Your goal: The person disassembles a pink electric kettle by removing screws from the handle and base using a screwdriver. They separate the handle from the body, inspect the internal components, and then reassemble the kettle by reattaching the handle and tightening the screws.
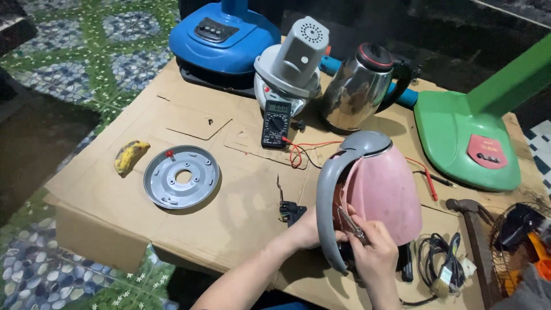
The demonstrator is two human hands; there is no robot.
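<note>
Steadying a pink electric kettle (381, 192) lying on its side on the cardboard-covered bench (241, 189), the left hand (307, 229) grips its base while right-hand fingers (363, 228) pinch a thin probe (349, 223), which could slip off and gouge plastic

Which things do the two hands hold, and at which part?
Left hand steadies the pink kettle at its base, beside the grey handle. Right hand grips a thin metal tool by its lower end.
</note>
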